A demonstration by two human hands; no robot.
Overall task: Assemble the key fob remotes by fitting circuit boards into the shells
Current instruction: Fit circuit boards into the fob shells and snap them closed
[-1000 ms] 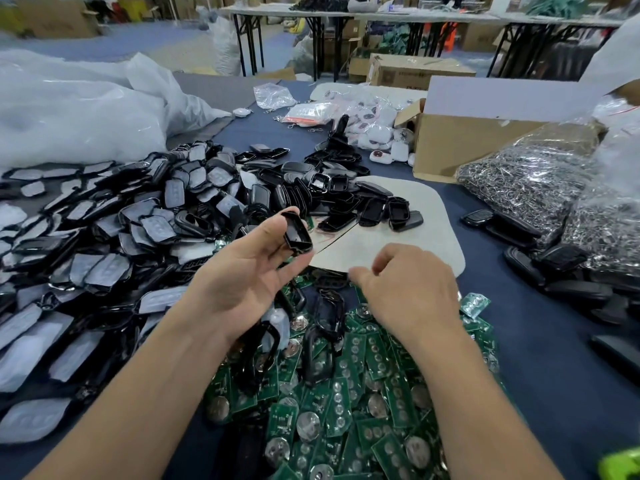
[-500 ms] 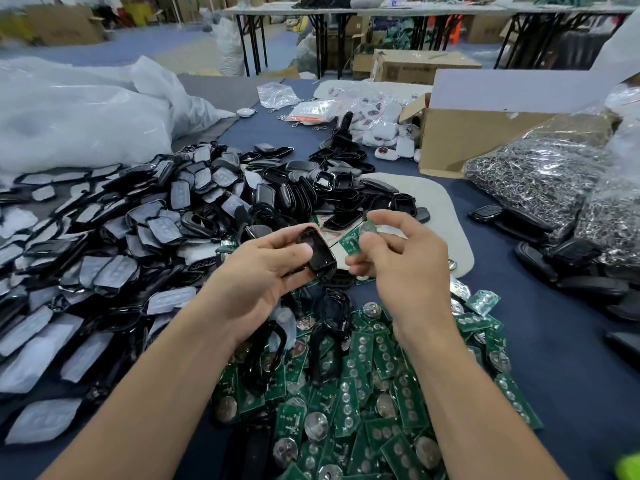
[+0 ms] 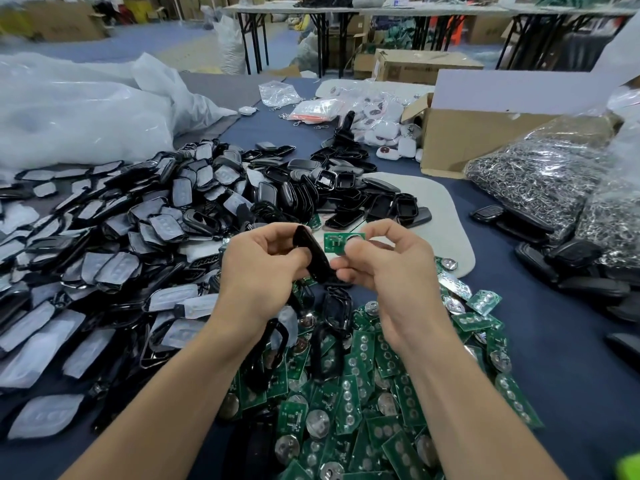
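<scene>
Left hand (image 3: 263, 268): closed round a black shell (image 3: 313, 254), which is gripped between thumb and curled fingers.
Shell: held edge-on and tilted above the table (image 3: 571, 358), between the two hands, with its upper end by the left thumb.
Right hand (image 3: 384, 271): a green circuit board (image 3: 341, 242) is pinched between the thumb and the bent fingertips.
Circuit board: held just beside the upper end of the shell, flat face toward the camera; whether the two touch cannot be told.
Heap of boards (image 3: 346, 393): green boards with round metal cells are spread on the table under both forearms, with a few black frames mixed in.
Pile of shells (image 3: 138, 237): black shells with grey pads are heaped to the left.
Empty shells (image 3: 332, 192): more black halves are stacked beyond the hands, partly on a white mat (image 3: 450, 216).
Right side: a cardboard box (image 3: 478, 136) is seen behind a clear bag of metal rings (image 3: 540, 181).
Far left: a large plastic bag (image 3: 79, 109) is lying on the table.
</scene>
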